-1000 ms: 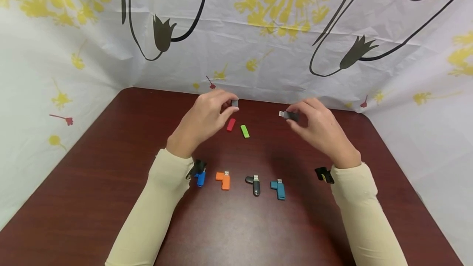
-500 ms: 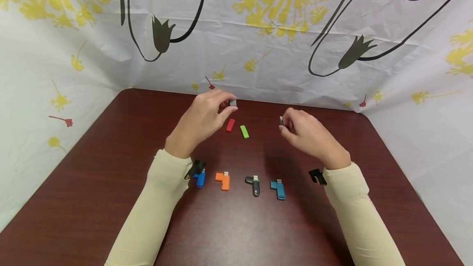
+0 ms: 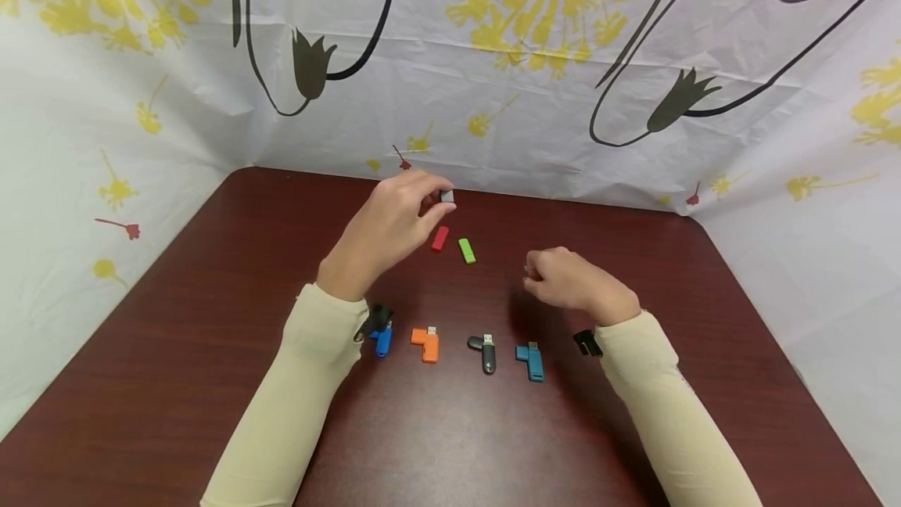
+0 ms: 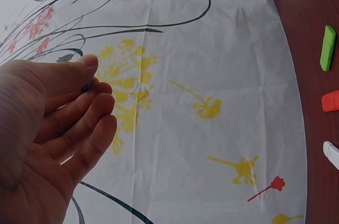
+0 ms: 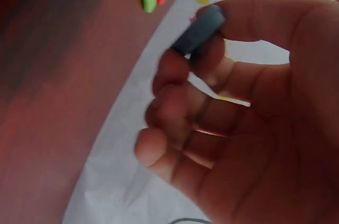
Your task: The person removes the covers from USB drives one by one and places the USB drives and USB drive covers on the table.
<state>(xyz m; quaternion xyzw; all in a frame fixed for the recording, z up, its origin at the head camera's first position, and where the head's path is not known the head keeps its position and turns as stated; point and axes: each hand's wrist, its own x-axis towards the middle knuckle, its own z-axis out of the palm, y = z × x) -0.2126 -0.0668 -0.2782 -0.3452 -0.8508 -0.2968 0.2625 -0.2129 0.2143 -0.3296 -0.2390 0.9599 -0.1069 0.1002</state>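
Between thumb and fingertips, my left hand [image 3: 390,225] pinches a small grey cap [image 3: 446,196] above the far part of the table. My right hand [image 3: 572,280] is lower and to the right, gripping a grey USB flash drive [image 5: 201,30], which the fingers mostly hide in the head view. A red USB drive [image 3: 439,239] and a lime green one [image 3: 467,250] lie between the hands. Nearer the body is a row of uncapped drives with caps beside them: blue [image 3: 383,341], orange [image 3: 429,346], dark grey [image 3: 489,357] and teal [image 3: 535,364].
The dark red-brown table [image 3: 450,444] is bordered at the back and sides by a white patterned cloth [image 3: 422,92]. A white stick-shaped piece [image 4: 332,154] lies past the red drive, hidden behind the left hand in the head view.
My right hand has come down and slightly left toward the row of drives, turning so its flash drive is mostly out of sight. The left hand stays in place with the cap.
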